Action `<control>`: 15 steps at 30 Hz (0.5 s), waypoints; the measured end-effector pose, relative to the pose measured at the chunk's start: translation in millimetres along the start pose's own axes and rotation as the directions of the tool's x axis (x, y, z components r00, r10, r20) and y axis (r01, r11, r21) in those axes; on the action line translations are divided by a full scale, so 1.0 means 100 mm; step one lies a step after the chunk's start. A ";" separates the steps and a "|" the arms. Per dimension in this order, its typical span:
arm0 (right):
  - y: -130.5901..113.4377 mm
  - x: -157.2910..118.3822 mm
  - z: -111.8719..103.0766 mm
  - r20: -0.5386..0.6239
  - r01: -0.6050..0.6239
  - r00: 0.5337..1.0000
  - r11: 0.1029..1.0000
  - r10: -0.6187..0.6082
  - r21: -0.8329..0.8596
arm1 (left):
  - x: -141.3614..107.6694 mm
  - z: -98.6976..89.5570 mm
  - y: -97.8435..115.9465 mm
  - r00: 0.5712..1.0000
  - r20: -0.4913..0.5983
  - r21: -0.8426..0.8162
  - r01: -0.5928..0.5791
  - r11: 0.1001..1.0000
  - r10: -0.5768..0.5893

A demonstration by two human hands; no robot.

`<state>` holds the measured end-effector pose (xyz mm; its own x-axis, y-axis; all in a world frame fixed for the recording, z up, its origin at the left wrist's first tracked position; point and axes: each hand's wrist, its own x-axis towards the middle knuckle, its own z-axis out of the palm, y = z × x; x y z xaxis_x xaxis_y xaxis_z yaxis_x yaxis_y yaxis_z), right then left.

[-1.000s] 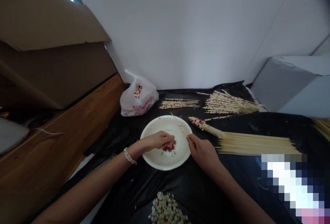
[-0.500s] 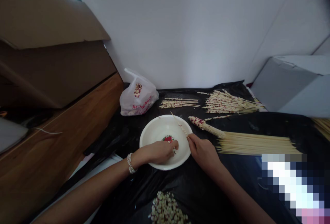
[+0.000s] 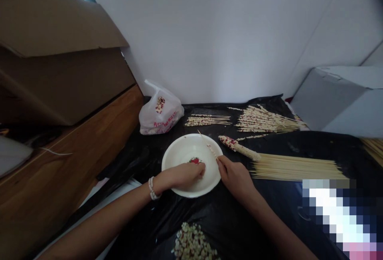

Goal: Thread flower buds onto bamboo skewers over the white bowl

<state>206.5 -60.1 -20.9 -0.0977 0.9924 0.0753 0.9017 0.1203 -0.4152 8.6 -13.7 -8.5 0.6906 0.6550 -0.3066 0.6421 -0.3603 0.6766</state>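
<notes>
My right hand (image 3: 235, 174) is closed round a thin skewer (image 3: 212, 150) that slants up and left over the right side of a white bowl (image 3: 176, 154). Several small pale and reddish pieces are threaded along it, and its bare tip points away from me. My left hand (image 3: 190, 175) reaches down inside the bowl with its fingers curled together near the bottom. Whatever those fingers pinch, if anything, is hidden. A red flower print (image 3: 195, 160) shows on the bowl's floor just beyond them. White beads circle my left wrist.
On the black plastic sheet (image 3: 239, 220) lie bare sticks (image 3: 299, 166), a corncob (image 3: 239, 148), threaded skewers (image 3: 260, 119) and a smaller group of them (image 3: 206, 120). A white plastic bag (image 3: 161, 112) stands at the back, kernel-like pieces (image 3: 194, 242) in front. Cardboard (image 3: 66, 80) is left; a pale box (image 3: 338, 96) is right.
My left hand's fingers have drawn closer together inside the bowl and shifted slightly. The right hand still holds the skewer in nearly the same place.
</notes>
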 end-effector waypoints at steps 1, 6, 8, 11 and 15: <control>0.00 0.00 0.00 -0.004 0.001 1.000 1.000 -0.001 0.006 | 0.01 -0.05 -0.02 1.000 0.014 -0.073 -0.011 0.997 0.012; 0.01 0.01 0.01 -0.023 0.008 1.000 0.998 -0.007 0.055 | -0.03 -0.33 -0.12 0.996 0.083 -0.739 0.071 0.670 -0.014; 0.02 0.01 0.02 -0.031 0.017 0.999 0.996 -0.015 0.083 | -0.08 -0.39 -0.13 0.998 0.069 -0.894 0.060 0.445 0.003; 0.04 0.02 0.04 -0.045 0.029 0.999 0.992 -0.024 0.119 | -0.14 -0.41 -0.12 1.000 0.027 -0.997 0.026 0.067 0.008; 0.05 0.02 0.05 -0.063 0.036 0.998 0.987 -0.026 0.154 | -0.15 -0.39 -0.09 0.999 0.016 -0.987 0.009 -0.161 -0.042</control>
<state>208.7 -57.2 -27.8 -0.0947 0.9852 0.1427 0.8219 0.1583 -0.5471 -20.2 6.0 16.3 0.6683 0.6589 -0.3453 -0.4258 0.7194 0.5488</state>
